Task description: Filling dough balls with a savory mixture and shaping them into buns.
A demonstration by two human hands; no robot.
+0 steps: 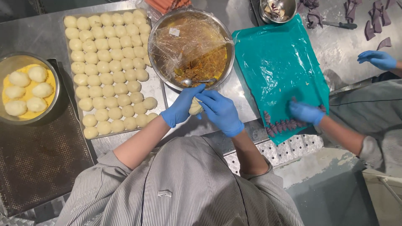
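both gloved hands meet just below the big steel bowl of filling [222, 39]. the left hand [181, 107] and right hand [220, 111] are cupped close around one pale dough ball [195, 107], fingers pinching it between them. a spoon [197, 81] lies in that bowl near its lower rim, under loose plastic film. left of the bowl sits a tray [155, 88] packed with rows of dough balls; further left, a smaller bowl [8, 62] holds a few in yellow liquid. right of the bowl, a co-worker's gloved hand [305, 112] rests on a teal sheet [276, 62] beside purple pieces [278, 125]
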